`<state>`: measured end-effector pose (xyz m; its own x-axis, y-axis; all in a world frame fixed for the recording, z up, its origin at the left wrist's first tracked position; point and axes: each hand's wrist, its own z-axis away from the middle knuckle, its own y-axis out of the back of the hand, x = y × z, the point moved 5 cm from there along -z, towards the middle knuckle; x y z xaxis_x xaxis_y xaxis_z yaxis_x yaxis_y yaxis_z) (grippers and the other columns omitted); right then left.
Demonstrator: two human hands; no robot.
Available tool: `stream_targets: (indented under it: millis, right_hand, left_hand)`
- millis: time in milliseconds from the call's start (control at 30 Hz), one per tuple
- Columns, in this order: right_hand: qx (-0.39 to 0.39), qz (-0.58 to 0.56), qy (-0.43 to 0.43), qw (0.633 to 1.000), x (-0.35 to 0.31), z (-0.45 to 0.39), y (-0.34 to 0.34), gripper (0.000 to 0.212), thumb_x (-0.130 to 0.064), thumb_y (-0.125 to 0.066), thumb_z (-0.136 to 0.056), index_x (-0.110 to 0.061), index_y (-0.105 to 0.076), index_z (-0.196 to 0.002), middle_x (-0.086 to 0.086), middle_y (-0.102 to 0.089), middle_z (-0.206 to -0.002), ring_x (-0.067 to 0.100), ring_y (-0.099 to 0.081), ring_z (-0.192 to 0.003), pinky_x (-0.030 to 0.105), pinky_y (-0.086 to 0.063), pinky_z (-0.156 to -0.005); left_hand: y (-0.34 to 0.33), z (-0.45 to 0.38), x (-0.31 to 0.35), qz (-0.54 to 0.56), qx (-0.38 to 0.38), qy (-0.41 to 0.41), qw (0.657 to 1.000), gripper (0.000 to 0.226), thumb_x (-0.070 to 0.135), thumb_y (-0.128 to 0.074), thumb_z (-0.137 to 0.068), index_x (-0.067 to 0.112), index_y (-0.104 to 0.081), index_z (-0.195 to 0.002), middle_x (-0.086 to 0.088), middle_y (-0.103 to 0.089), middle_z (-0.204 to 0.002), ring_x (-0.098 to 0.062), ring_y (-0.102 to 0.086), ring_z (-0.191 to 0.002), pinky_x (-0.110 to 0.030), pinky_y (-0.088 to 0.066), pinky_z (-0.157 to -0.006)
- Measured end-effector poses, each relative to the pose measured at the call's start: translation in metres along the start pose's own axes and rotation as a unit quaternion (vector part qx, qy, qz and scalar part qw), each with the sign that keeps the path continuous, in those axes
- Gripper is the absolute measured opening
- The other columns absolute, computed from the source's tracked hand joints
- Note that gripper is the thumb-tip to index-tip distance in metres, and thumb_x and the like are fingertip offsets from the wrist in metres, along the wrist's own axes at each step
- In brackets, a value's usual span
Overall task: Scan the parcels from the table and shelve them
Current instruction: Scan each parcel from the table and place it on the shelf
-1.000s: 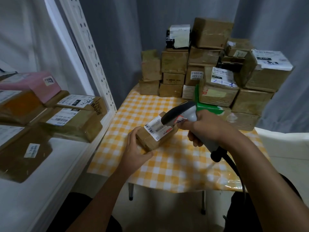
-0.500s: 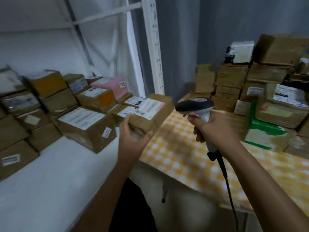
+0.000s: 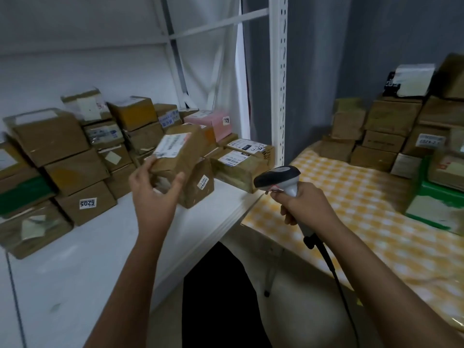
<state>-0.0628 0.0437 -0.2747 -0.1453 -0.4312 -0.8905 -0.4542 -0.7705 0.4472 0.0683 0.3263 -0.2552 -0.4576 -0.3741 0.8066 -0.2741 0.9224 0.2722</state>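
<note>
My left hand [image 3: 155, 192] grips a small brown parcel [image 3: 179, 149] with a white label, holding it in the air over the white shelf [image 3: 88, 259], just in front of the stacked parcels there. My right hand [image 3: 305, 205] grips the handle of a grey and black barcode scanner [image 3: 277, 177], whose head points left at the shelf's corner. The scanner's black cable [image 3: 334, 272] hangs down along my right forearm. More brown parcels [image 3: 381, 136] are stacked on the table with the yellow checked cloth [image 3: 351, 197] to the right.
Several brown boxes [image 3: 62, 156] and a pink one [image 3: 213, 123] fill the back of the shelf. A white perforated upright [image 3: 277, 79] stands between shelf and table. A green box [image 3: 437, 204] sits at the table's right side.
My left hand lifted the parcel off the table and carried it left over the shelf. My view turned left with it. The right hand kept hold of the scanner.
</note>
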Motion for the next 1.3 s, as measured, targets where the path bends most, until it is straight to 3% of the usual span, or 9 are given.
stream_targets:
  millis: [233,367,500,633,733,1000,1133,1300]
  right_hand:
    - [0.029,-0.004,-0.027,0.999,0.017,0.003,0.013,0.026,-0.031,-0.068,-0.092,-0.009,-0.068,-0.078,0.000,-0.068,-0.056,0.018,-0.068,-0.050,0.029,-0.053,-0.054]
    - [0.032,-0.007,-0.040,0.999,0.027,0.007,0.015,0.023,-0.029,-0.068,-0.092,-0.008,-0.068,-0.083,0.003,-0.069,-0.060,0.019,-0.067,-0.049,0.029,-0.052,-0.053]
    - [0.024,-0.011,-0.051,0.998,0.035,0.008,0.011,0.023,-0.029,-0.067,-0.093,-0.006,-0.068,-0.087,0.004,-0.068,-0.061,0.017,-0.065,-0.048,0.027,-0.049,-0.051]
    - [0.018,-0.014,-0.059,0.998,0.039,0.009,0.009,0.025,-0.030,-0.067,-0.093,-0.006,-0.068,-0.084,0.004,-0.067,-0.060,0.017,-0.064,-0.048,0.028,-0.049,-0.052]
    - [0.022,-0.016,-0.060,0.998,0.043,0.009,0.012,0.025,-0.031,-0.066,-0.093,-0.008,-0.068,-0.084,0.003,-0.067,-0.060,0.017,-0.064,-0.048,0.027,-0.050,-0.051]
    - [0.029,-0.021,-0.070,0.997,0.050,0.006,0.023,0.025,-0.030,-0.067,-0.093,-0.006,-0.067,-0.085,0.004,-0.067,-0.060,0.013,-0.063,-0.046,0.025,-0.048,-0.049]
    - [0.020,-0.018,-0.077,0.997,0.055,0.009,0.029,0.026,-0.030,-0.066,-0.094,-0.008,-0.067,-0.081,0.002,-0.066,-0.057,0.013,-0.062,-0.045,0.023,-0.048,-0.048]
    - [0.010,-0.024,-0.088,0.996,0.062,0.013,0.038,0.021,-0.028,-0.066,-0.094,-0.010,-0.067,-0.084,0.003,-0.067,-0.060,0.014,-0.062,-0.046,0.025,-0.050,-0.049]
  left_hand:
    - [-0.045,0.039,0.009,-0.091,-0.143,-0.069,0.983,0.063,0.044,-0.078,-0.082,0.026,-0.054,-0.138,-0.004,-0.043,-0.137,-0.019,-0.052,-0.121,-0.033,-0.046,-0.097]
    - [-0.061,0.052,-0.014,-0.223,-0.137,-0.097,0.960,0.069,0.057,-0.076,-0.079,0.014,-0.060,-0.131,-0.009,-0.046,-0.134,-0.027,-0.052,-0.121,-0.048,-0.056,-0.089]
    - [-0.077,0.058,-0.025,-0.343,-0.156,-0.071,0.924,0.077,0.069,-0.068,-0.080,0.011,-0.054,-0.130,-0.011,-0.043,-0.136,-0.026,-0.051,-0.121,-0.041,-0.055,-0.086]
    - [-0.100,0.062,-0.025,-0.320,-0.202,-0.080,0.922,0.056,0.048,-0.068,-0.092,0.012,-0.051,-0.131,-0.010,-0.039,-0.136,-0.023,-0.054,-0.119,-0.037,-0.053,-0.092]
    - [-0.114,0.058,-0.019,-0.309,-0.214,-0.079,0.923,0.053,0.042,-0.065,-0.096,0.009,-0.050,-0.135,-0.012,-0.034,-0.140,-0.026,-0.055,-0.120,-0.039,-0.051,-0.098]
    - [-0.145,0.053,-0.011,-0.309,-0.224,-0.061,0.922,0.047,0.037,-0.059,-0.101,0.002,-0.049,-0.131,-0.015,-0.033,-0.136,-0.031,-0.063,-0.106,-0.040,-0.051,-0.096]
    - [-0.150,0.048,-0.012,-0.300,-0.214,-0.066,0.927,0.054,0.041,-0.062,-0.098,0.002,-0.049,-0.133,-0.016,-0.035,-0.136,-0.032,-0.062,-0.109,-0.042,-0.052,-0.095]
    - [-0.149,0.050,-0.007,-0.317,-0.185,-0.128,0.921,0.057,0.043,-0.068,-0.094,0.004,-0.056,-0.133,-0.018,-0.047,-0.125,-0.030,-0.059,-0.105,-0.042,-0.056,-0.085]
